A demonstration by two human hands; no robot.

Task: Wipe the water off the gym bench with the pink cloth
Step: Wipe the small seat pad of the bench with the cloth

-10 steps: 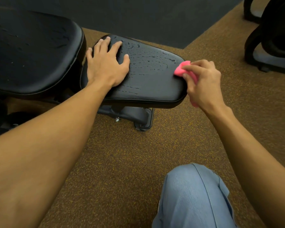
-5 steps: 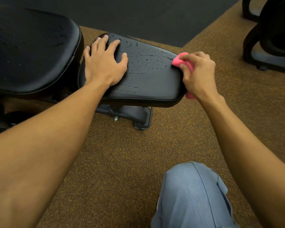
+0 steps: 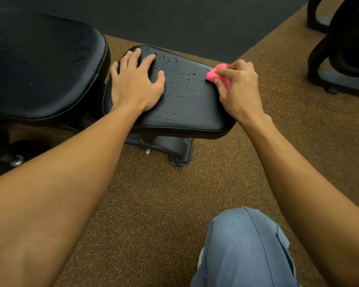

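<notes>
The black padded seat of the gym bench (image 3: 187,104) lies in front of me, with water drops and streaks across its middle and far part. My left hand (image 3: 136,83) rests flat on the seat's left side, fingers spread. My right hand (image 3: 239,88) grips the bunched pink cloth (image 3: 212,75) and holds it against the seat's far right edge. Most of the cloth is hidden under my fingers.
The bench's larger black back pad (image 3: 39,65) rises at the left, also flecked with water. The bench's metal foot (image 3: 178,150) stands on brown speckled carpet. Black equipment frames (image 3: 340,65) sit at the far right. My knee in blue trousers (image 3: 245,249) is low in view.
My right hand has carried the pink cloth leftward from beside the seat's right edge onto the edge of the pad. My left hand has stayed flat on the seat.
</notes>
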